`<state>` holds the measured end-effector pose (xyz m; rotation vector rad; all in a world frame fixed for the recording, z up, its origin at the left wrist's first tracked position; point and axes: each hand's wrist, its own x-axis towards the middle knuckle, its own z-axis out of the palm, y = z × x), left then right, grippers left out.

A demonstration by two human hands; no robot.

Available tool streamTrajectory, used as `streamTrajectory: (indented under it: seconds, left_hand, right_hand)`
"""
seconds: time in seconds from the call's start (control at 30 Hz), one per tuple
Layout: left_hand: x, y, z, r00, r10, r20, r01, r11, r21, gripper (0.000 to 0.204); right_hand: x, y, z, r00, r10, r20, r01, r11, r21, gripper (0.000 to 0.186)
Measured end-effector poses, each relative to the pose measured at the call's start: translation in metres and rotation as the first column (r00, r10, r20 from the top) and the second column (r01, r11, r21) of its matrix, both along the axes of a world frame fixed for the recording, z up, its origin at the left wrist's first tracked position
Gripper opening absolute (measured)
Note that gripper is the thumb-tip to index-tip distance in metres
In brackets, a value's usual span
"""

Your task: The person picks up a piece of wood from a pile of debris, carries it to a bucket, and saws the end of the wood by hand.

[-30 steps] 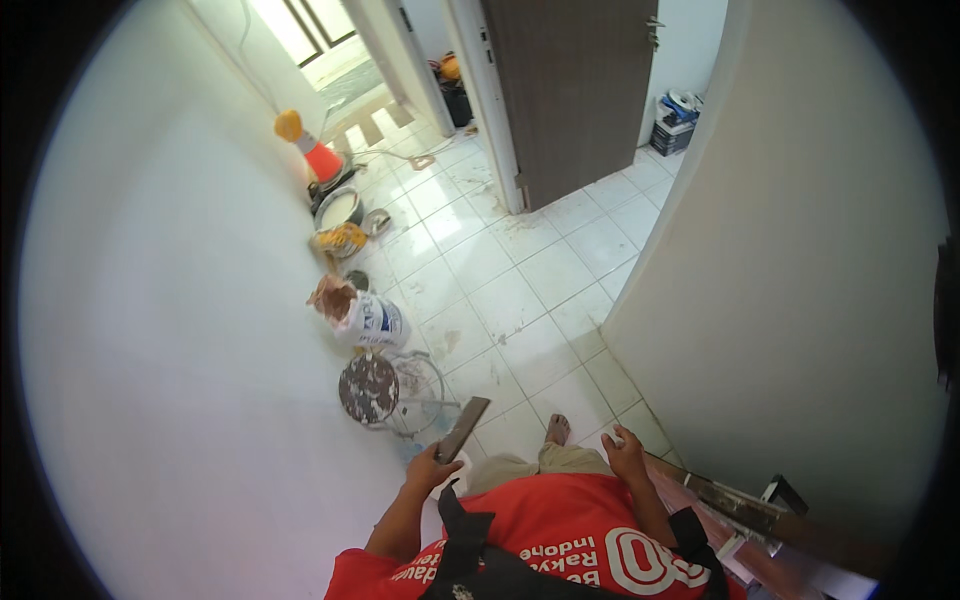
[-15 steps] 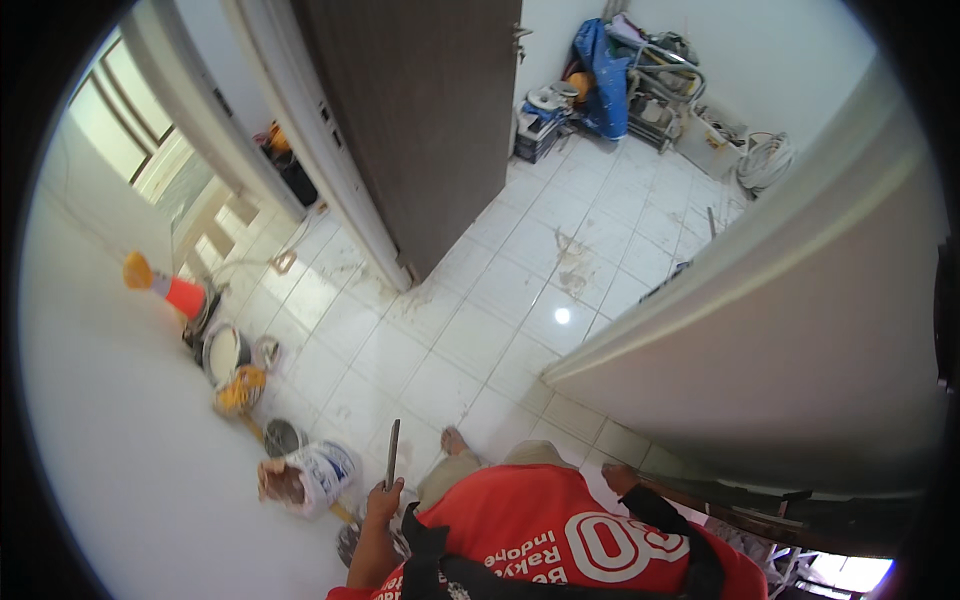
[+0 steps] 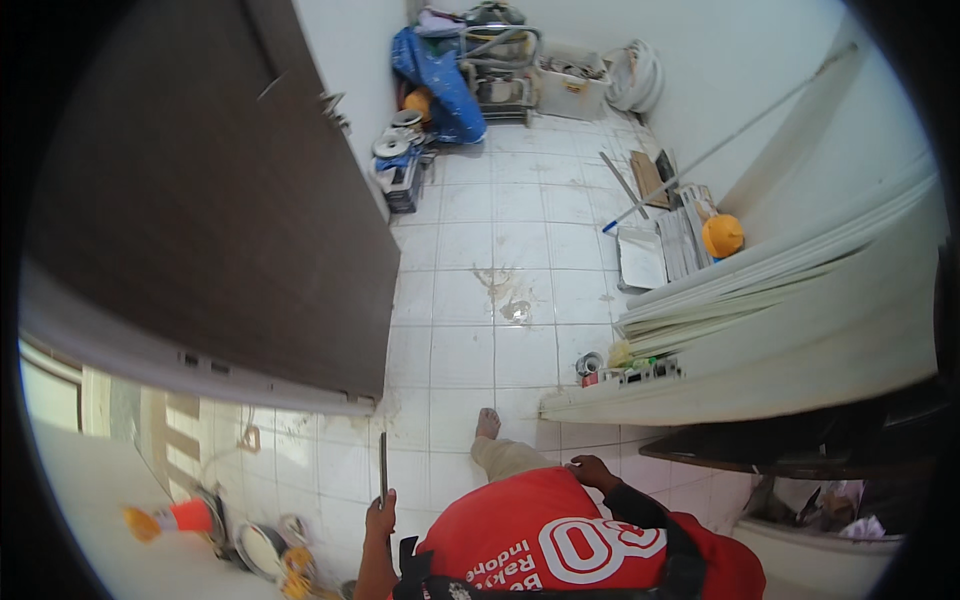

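Note:
Near the bottom, my left hand (image 3: 380, 515) is closed round a long, narrow, dark flat strip (image 3: 383, 460), held upright at my left side. My right hand (image 3: 590, 470) rests by the edge of my red shirt, fingers curled; whether anything is in them is hidden. My bare foot (image 3: 488, 423) steps on white floor tiles just before a doorway, between a brown open door (image 3: 230, 190) and a white wall edge.
Ahead stand a blue tarp (image 3: 450, 100), trolley (image 3: 500, 85), clear bin (image 3: 570, 80) and coiled hose (image 3: 630, 80). Along the right lie a pole roller (image 3: 700, 160), tray (image 3: 640, 258) and yellow helmet (image 3: 724, 236). A cone (image 3: 188, 515) and buckets (image 3: 262, 550) sit lower left.
My view has swung right from the corridor to face the doorway and cluttered room beyond. The cone and buckets have shifted down-left in view. The strip stays in my left hand.

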<state>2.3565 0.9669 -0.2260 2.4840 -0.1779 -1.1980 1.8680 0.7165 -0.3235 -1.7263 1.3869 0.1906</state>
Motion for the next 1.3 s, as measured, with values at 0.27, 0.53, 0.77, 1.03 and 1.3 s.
streamTrajectory:
  seconds: [0.27,0.53,0.77,1.03,1.3]
  left_hand:
    - [0.121,-0.089,-0.044,0.993,-0.048,-0.103,0.043,0.998,-0.05,0.079]
    - [0.211,-0.29,-0.049,0.964,-0.172,-0.202,0.189,0.98,0.068,0.091]
    - [0.312,-0.558,-0.097,0.89,-0.456,0.02,0.456,0.89,-0.01,0.118]
    - [0.326,-0.925,0.022,0.727,-0.686,-0.031,0.685,0.727,-0.033,0.103]
    - [0.297,-1.091,-0.019,0.649,-0.755,0.089,0.759,0.651,-0.008,0.095]
  right_hand:
    - [0.076,-0.078,0.015,0.98,-0.186,-0.067,0.194,0.972,0.136,0.056]
    - [0.146,-0.134,0.04,0.836,-0.521,-0.171,0.539,0.723,0.432,0.057]
    - [0.191,-0.251,-0.014,0.878,-0.462,-0.127,0.471,0.881,0.044,0.053]
    - [0.256,-0.483,-0.002,0.45,-0.884,0.128,0.872,0.466,0.152,0.044]
    - [0.182,-0.695,-0.043,0.722,-0.681,-0.124,0.669,0.732,-0.127,0.048]
